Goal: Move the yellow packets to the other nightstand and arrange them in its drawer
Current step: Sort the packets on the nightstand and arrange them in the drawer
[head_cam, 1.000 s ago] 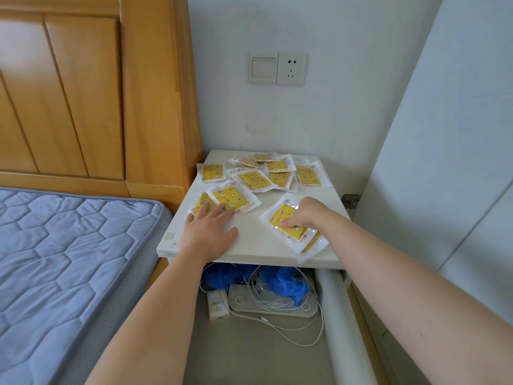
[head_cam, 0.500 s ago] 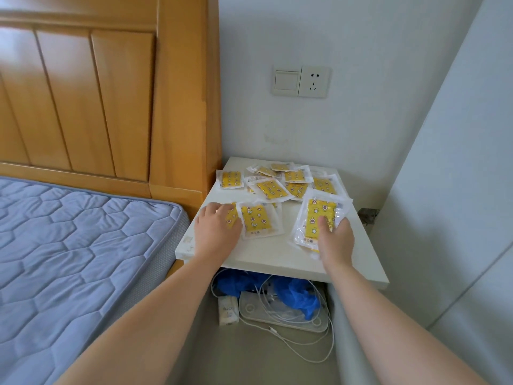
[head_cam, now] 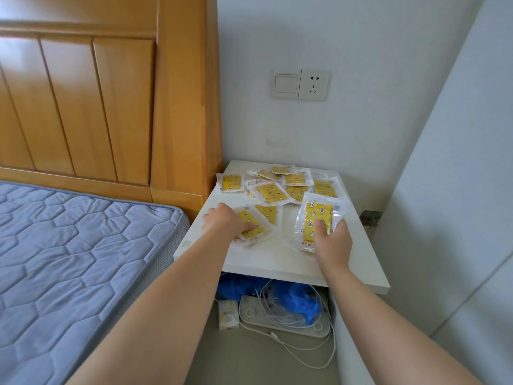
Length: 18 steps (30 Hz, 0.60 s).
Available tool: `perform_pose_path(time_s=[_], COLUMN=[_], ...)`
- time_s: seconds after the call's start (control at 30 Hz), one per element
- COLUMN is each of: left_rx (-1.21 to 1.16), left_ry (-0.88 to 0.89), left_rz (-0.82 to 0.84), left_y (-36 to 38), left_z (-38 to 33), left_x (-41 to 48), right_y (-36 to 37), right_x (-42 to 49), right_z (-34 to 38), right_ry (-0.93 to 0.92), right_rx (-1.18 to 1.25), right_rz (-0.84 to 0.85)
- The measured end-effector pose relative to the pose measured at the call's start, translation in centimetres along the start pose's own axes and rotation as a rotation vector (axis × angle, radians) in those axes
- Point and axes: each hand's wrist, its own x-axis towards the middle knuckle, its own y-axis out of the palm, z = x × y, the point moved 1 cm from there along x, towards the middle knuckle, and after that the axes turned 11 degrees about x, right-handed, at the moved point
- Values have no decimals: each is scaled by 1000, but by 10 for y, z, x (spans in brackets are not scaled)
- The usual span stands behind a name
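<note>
Yellow packets in clear plastic wrap (head_cam: 280,187), scattered on white nightstand table (head_cam: 277,259) beside wooden headboard (head_cam: 111,107). Nearest: right hand (head_cam: 331,243) grip closed on small stack (head_cam: 317,222); left hand (head_cam: 226,222) pressing flat on front packets (head_cam: 256,227). Best gathered into one pile, pinched firmly; wraps look slippery.

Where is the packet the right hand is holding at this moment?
In the head view, the right hand grips a small stack of yellow packets at the front right of the white nightstand top, right of the packets under the left hand.
</note>
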Motion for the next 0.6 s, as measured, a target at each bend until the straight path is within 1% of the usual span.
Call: perform_pose_path(time_s=[0.1,0.23,0.37,0.5,0.6], left_rx=[-146,-392,-646,-930,-1087], left_ry=[15,51,25,-35,-30], left_rz=[48,22,-13,-45,-78], left_y=[-2,-2,-2,1,2], left_z=[4,9,21,34,37], left_x=[-5,-20,-42,-62,-75], right_y=[-1,-3,-12,-22,-30], right_x=[-1,-1,-2,-14,-29], right_z=[1,3,5,8,12], right_ry=[11,45,154,415,534], right_rx=[4,37,75,344,520], right_rz=[3,-2,14,25,145])
